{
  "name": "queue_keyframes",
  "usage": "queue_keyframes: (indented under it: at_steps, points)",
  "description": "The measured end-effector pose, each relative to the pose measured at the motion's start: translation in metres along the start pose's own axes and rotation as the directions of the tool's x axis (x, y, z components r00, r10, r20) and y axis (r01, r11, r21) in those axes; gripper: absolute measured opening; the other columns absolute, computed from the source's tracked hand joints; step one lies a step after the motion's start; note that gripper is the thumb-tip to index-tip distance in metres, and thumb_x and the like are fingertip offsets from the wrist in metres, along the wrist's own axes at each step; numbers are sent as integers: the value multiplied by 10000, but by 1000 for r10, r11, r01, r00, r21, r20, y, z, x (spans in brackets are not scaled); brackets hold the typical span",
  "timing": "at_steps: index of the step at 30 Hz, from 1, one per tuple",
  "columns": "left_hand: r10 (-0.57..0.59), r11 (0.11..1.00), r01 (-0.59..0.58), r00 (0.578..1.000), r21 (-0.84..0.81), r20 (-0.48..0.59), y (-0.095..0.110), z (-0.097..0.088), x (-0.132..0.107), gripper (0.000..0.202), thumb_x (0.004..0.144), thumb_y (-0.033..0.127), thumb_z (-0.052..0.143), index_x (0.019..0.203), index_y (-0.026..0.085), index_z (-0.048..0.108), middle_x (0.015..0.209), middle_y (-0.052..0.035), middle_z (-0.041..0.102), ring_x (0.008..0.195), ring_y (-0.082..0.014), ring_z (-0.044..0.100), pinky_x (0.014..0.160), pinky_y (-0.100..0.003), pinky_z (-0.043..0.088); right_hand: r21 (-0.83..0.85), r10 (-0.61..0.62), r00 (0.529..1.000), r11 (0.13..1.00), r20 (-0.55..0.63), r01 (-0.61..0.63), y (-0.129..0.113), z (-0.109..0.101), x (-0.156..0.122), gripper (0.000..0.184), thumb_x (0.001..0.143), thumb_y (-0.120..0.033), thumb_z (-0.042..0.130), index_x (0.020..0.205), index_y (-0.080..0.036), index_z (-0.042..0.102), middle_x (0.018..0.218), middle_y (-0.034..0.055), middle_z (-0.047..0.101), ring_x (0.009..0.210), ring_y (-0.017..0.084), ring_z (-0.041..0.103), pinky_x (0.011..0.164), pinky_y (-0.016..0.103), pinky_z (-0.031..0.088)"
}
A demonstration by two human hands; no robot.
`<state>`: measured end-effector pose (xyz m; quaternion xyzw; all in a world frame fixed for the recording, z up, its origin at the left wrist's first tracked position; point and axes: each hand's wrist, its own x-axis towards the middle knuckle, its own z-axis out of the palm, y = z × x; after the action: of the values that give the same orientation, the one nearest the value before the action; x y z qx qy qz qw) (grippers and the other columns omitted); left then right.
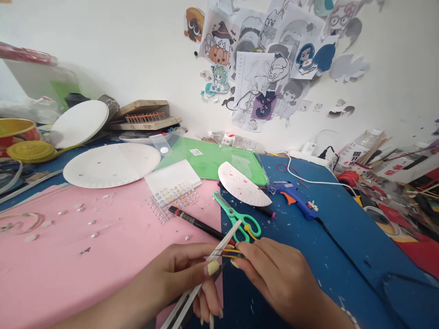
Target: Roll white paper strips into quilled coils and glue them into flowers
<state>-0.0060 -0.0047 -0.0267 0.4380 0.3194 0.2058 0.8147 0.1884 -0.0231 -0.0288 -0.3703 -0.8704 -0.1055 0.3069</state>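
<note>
Left hand (180,272): fingers pinching white strip (225,239) (two lengths show); right hand (279,269) pinching two yellow strands (232,250).

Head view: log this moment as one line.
Left hand: holds white strip | Right hand: holds yellow piece, close to left hand | Beyond hands: scissors, glue gun

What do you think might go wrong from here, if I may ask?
The thin white strips in the left hand might bend if squeezed hard. The right hand could bump the green scissors lying just beyond it. The blue glue gun points at the white half plate and, if hot, might mark it.
</note>
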Motion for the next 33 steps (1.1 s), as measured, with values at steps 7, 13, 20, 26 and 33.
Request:
queue_keyframes:
  at_steps: [7,13,20,26,33]
  points:
    - [-61,997,61,998,40,-19,8,4,-2,321,810,311,539,1097,172,584,618,-19,695,518,-88,605,532,-164,462,-11,3,999,1000,-38,-3,-1,0,0,179,870,-188,426,843,-112,586,587,23,600,502,134,525,470,253,371]
    - [-70,997,70,998,24,6,6,1,-3,366,799,329,552,1131,176,559,656,-28,705,540,-96,603,559,-184,467,20,12,999,1000,-39,-11,1,1,-2,174,870,-180,429,826,-114,584,565,14,583,485,122,503,471,246,358]
    - [-69,998,69,998,-16,2,0,-1,0,380,777,370,568,1110,187,574,646,-22,706,519,-93,607,530,-174,457,6,1,998,1000,-56,-1,0,1,-5,140,849,-159,464,794,-110,582,532,12,566,452,122,476,446,254,336]
    - [-70,997,69,997,-30,-21,-1,0,1,377,747,402,591,1047,174,615,639,-24,706,490,-83,601,501,-158,445,40,21,997,999,-75,-18,1,-2,-1,144,850,-156,463,795,-104,585,552,26,579,476,120,516,464,239,384]
    - [-65,998,64,997,-25,-32,4,2,1,376,749,402,589,1041,167,615,648,-28,700,489,-88,604,496,-159,449,-46,-21,997,999,-71,18,2,0,0,181,861,-186,449,825,-89,597,547,25,582,474,124,527,453,245,384]
